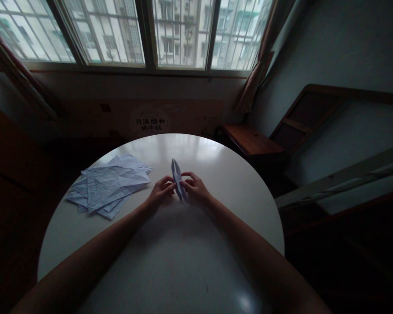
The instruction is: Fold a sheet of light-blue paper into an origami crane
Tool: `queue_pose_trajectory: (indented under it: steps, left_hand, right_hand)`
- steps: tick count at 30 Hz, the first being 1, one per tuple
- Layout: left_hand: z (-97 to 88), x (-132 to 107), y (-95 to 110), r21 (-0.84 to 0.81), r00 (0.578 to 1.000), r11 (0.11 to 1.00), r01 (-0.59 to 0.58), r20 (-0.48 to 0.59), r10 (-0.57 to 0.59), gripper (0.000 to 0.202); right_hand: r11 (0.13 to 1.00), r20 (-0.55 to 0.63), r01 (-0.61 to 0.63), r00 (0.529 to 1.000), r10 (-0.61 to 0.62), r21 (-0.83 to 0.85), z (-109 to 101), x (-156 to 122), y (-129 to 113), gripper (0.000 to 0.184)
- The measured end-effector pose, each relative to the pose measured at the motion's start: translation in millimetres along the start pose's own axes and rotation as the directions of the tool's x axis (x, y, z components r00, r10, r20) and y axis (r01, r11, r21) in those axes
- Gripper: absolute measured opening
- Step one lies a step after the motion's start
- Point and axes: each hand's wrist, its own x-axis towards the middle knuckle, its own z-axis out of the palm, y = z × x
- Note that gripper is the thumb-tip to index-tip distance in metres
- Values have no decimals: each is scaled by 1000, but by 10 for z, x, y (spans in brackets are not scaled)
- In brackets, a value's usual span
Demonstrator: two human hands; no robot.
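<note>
A small piece of folded paper (176, 170), pale and pointed at both ends, stands up between my two hands above the table. My left hand (162, 190) pinches its left side with thumb and fingers. From the right, my right hand (195, 187) grips the same paper, its thumb near the middle of the fold. Left of my hands lies a loose pile of creased paper sheets (118, 181), overlapping one another. Fingertips behind the folded paper are partly hidden.
The round white table (183, 253) has a curved far edge. Beyond it at the right stands a wooden stool or bench (252, 139). A wide box with printed characters (183, 117) sits below the barred window (183, 35). A wooden frame (309, 111) leans near the right wall.
</note>
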Motion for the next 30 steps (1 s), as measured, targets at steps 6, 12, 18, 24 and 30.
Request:
queue_pose_trajectory:
  steps: [6, 12, 18, 24, 30]
  left_hand:
    - [29, -23, 62, 5, 1000, 1000, 19, 0, -19, 42]
    - [40, -31, 67, 19, 1000, 1000, 7, -24, -7, 40]
    - [58, -46, 113, 49, 999, 999, 4, -37, -2, 41]
    - [73, -57, 136, 38, 999, 999, 22, -40, -20, 43]
    - [75, -63, 142, 42, 996, 997, 65, -61, -62, 46]
  right_hand:
    - [999, 15, 14, 1000, -14, -40, 41, -42, -26, 48]
    - [991, 63, 71, 996, -65, -111, 75, -61, -53, 47]
    - [981, 64, 77, 996, -67, -180, 65, -73, -93, 48]
    - [987, 98, 74, 993, -61, -140, 60, -78, -87, 49]
    - [974, 75, 117, 992, -105, -194, 38, -57, -37, 46]
